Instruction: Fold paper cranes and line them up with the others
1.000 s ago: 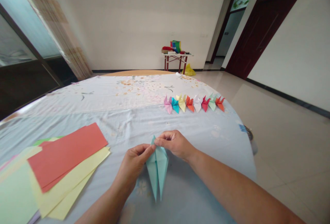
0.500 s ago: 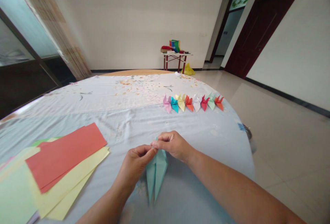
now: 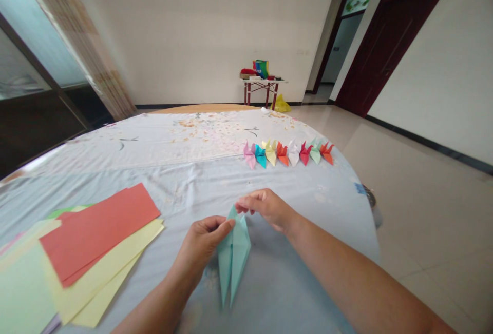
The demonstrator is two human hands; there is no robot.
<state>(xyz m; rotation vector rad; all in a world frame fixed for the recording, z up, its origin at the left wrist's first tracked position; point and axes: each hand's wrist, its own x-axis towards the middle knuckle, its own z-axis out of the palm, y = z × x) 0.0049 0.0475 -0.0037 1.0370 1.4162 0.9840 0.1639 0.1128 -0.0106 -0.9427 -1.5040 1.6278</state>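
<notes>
A light teal folded paper piece (image 3: 233, 252), long and pointed, lies on the cloth-covered table (image 3: 192, 170) near the front edge. My left hand (image 3: 202, 244) pinches its upper left side between thumb and fingers. My right hand (image 3: 265, 208) pinches the tip at its top, fingers curled. Both hands are closed on the paper.
A row of several small folded paper cranes (image 3: 287, 153) in different colours stands behind my hands. Loose sheets, red (image 3: 96, 231) on yellow (image 3: 111, 277) and green, lie at the left. The table's right edge drops to tiled floor (image 3: 423, 195). A small red-legged table (image 3: 262, 87) stands by the far wall.
My right hand has moved up and a little right, drawing the top tip of the teal paper out. The left hand stays pinched on the paper.
</notes>
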